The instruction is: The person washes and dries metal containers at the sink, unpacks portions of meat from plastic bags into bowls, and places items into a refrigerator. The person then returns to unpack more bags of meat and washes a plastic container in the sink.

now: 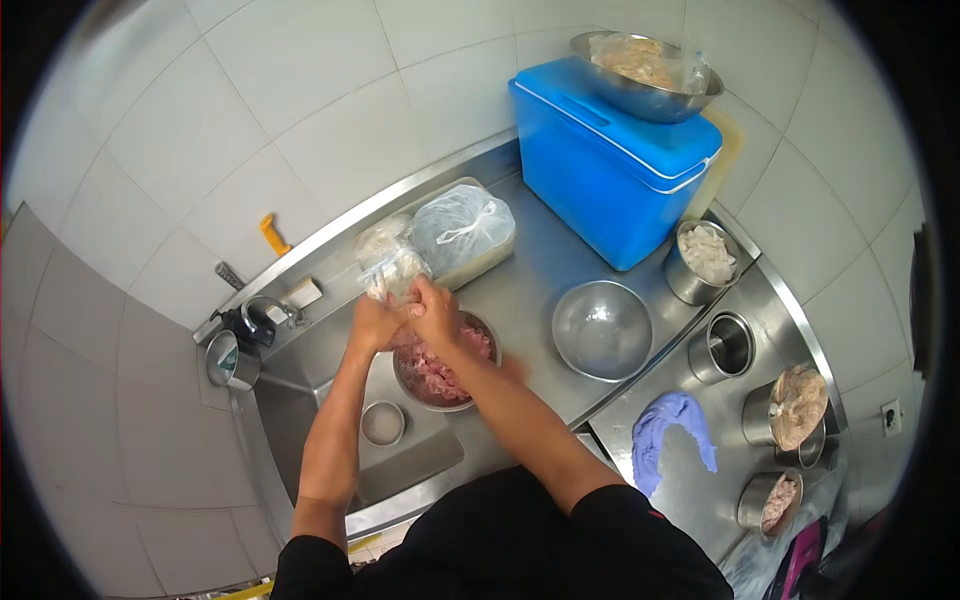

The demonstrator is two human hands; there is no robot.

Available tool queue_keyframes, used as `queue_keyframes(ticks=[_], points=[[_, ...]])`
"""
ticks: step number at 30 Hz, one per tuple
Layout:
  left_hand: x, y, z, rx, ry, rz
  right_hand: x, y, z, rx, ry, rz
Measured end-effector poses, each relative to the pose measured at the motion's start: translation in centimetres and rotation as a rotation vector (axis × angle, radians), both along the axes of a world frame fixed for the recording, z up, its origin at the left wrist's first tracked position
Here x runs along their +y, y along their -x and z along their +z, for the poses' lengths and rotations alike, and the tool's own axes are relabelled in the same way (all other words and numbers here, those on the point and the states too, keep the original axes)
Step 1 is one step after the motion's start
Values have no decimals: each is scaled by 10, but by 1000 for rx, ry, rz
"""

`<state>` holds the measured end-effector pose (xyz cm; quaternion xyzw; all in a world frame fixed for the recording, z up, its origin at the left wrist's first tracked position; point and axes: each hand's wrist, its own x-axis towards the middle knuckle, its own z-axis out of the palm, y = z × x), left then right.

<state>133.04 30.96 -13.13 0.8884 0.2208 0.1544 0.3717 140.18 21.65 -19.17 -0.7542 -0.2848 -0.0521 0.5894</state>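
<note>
My left hand [377, 322] and my right hand [435, 314] meet over a metal bowl [447, 406] of cut pink meat [440, 375]. Both hands are closed, fingers together, at the near end of a clear plastic bag [397, 270] with pale contents. My fingers hide exactly where the bag is gripped. Behind them, a tray [488, 262] at the wall side holds a knotted clear bag [465, 222]. The bowl of meat sits at the sink's right edge.
The sink [410, 470] holds a small round container [383, 424]; a faucet [285, 312] stands at left. A blue cooler [610, 150] bears a metal bowl [650, 95]. To the right are an upturned-looking shiny bowl [603, 330], a purple cloth [665, 430] and several metal pots.
</note>
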Motion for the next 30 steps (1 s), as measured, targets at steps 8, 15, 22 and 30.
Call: queue_keyframes(ticks=[8,15,22,30], points=[[46,-14,-28,-10,-221,193,7,-7,-3,-376,-55,-154],[82,-20,-16,-246,-257,479,-29,-4,-20,75,308,-179],[48,-25,-23,-271,786,401,-54,-7,-13,-92,-315,-226],[24,-23,-134,-671,1402,-79,-50,-29,-31,752,-645,207]])
